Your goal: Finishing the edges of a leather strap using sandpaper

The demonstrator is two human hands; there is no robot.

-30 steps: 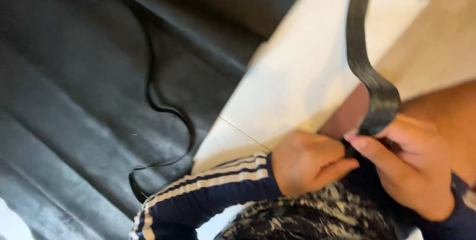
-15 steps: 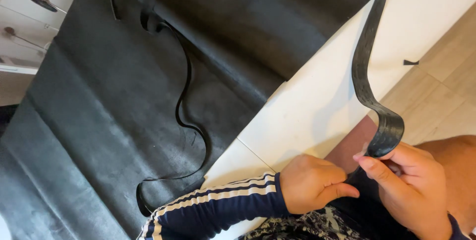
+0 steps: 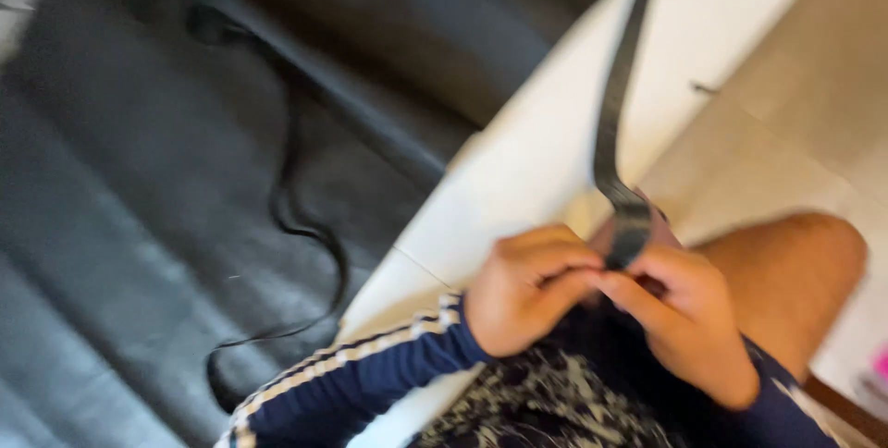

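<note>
Compared with half a second earlier, our view has swung and blurred: the blue ring that showed at the top of the white bench is now only a sliver at the upper edge, and the pale cabinet at the far left has nearly slid out of sight. Our hands sit a little higher and nearer the middle of the view than before, and they have stayed together on the same strip.

Our left hand (image 3: 527,286) and right hand (image 3: 689,323) meet just off the near edge of the white bench (image 3: 518,180), over our lap. Both have their fingers curled and pressed together, pinching the lower end of the black strap (image 3: 610,124). The fingertips of the two hands touch one another around it.

The strap is a long, flat, dark band, matte and narrow. It rises from our fingers in a slight bend, then runs almost straight up across the bench top toward the far edge, where it leaves the view. Its lower end looks a little wider and ribbed, though the blur keeps us from telling the texture for certain.

To the left of the bench lies a large black sheet (image 3: 139,226), creased in long folds, with a thin black cord (image 3: 296,217) snaking over it in loose curves. Our sleeves are navy with pale stripes, and our bare knee (image 3: 795,272) shows at the right, above the tiled floor (image 3: 805,87).
</note>
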